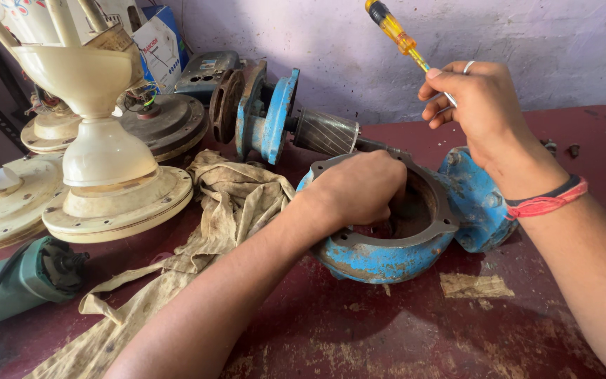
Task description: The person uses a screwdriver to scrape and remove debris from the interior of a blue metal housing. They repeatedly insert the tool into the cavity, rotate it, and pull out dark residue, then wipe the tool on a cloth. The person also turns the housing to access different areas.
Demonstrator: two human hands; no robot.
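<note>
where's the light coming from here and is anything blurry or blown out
Head view: light falls from the upper left, glaring on the cream fan housing; the left hand shades the inside of the blue pump casing; the right hand and yellow screwdriver look sharp; edges bend slightly from the wide lens.

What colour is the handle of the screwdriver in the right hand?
Translucent yellow-orange with a black end cap; the screwdriver, held by the right hand, shows in the head view.
</note>
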